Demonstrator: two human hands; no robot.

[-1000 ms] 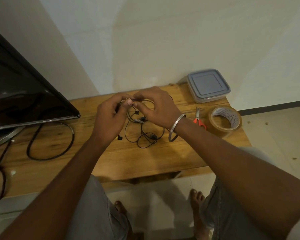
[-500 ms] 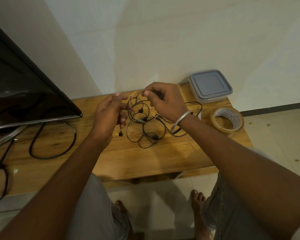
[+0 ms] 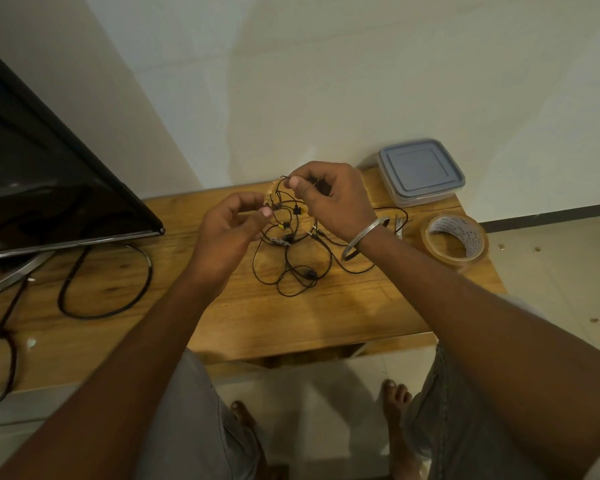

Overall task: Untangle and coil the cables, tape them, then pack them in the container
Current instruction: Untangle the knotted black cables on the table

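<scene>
A tangle of thin black cables (image 3: 293,268) hangs from my hands down onto the wooden table (image 3: 257,320). My right hand (image 3: 329,199) pinches the top of the tangle between thumb and fingers, lifted above the table. My left hand (image 3: 229,230) is just left of it, fingers curled, thumb and forefinger pinching a strand beside a scrap of brownish tape. A roll of brown tape (image 3: 454,239) lies at the right end. The grey lidded container (image 3: 420,171) sits shut at the back right corner.
A black television (image 3: 49,188) stands at the left, with a thick black cord (image 3: 104,282) looping on the table under it. Scissors (image 3: 399,225) lie mostly hidden behind my right wrist. The wall is right behind the table; my bare feet show below its front edge.
Both hands have lifted the tangle higher and drawn slightly apart. More cable has spread out to the right, under my right wrist.
</scene>
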